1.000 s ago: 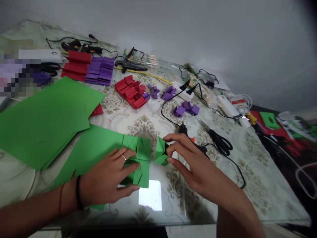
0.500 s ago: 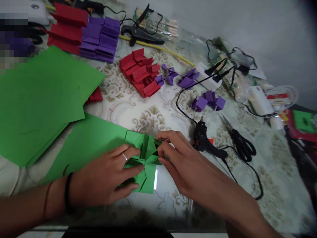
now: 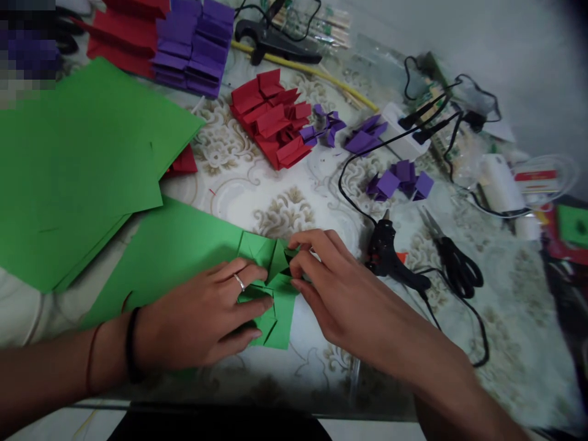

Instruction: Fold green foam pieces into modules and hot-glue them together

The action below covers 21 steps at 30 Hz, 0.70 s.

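Note:
A folded green paper piece point(image 3: 281, 312), creased into squares and flaps, lies at the end of a larger green sheet point(image 3: 184, 242). My left hand point(image 3: 215, 312), with a ring on one finger, rests on it with fingers apart, pressing the folds down. At the piece's right edge, my right hand point(image 3: 326, 282) pinches a small raised flap between thumb and fingers. Part of that flap is hidden behind the fingertips.
Left lies a stack of green sheets point(image 3: 87, 177). Behind stand folded red paper point(image 3: 271, 119) and purple paper point(image 3: 193, 52). A black glue gun point(image 3: 390, 254) with its cord and black-handled scissors point(image 3: 454, 260) lie to the right, near a white power strip point(image 3: 404, 131).
The camera view has tilted slightly, so most things sit higher and further right. The upright fold in the middle of the green piece now looks flatter. Both hands stay on the paper.

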Available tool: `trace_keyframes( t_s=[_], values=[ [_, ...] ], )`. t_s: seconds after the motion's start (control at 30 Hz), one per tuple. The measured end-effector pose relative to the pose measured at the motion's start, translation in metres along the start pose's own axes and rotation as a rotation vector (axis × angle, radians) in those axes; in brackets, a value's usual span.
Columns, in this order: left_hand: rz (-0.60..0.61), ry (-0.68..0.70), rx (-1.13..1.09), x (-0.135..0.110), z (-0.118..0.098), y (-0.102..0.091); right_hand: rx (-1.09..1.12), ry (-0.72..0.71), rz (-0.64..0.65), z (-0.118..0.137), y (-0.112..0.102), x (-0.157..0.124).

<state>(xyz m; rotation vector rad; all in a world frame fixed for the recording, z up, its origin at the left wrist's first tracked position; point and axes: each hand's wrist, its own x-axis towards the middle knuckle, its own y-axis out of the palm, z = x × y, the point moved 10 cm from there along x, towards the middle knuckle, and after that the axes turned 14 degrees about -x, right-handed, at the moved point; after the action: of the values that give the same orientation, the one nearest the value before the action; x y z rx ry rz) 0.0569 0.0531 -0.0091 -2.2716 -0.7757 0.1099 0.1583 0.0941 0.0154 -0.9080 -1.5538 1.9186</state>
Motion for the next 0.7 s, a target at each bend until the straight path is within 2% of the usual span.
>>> trace_keyframes(
  t_s=[0.7],
  values=[
    [-0.012, 0.033, 0.009, 0.0027, -0.004, -0.003, -0.007, -0.004, -0.013, -0.0007, 0.0061, -0.0002]
  ],
)
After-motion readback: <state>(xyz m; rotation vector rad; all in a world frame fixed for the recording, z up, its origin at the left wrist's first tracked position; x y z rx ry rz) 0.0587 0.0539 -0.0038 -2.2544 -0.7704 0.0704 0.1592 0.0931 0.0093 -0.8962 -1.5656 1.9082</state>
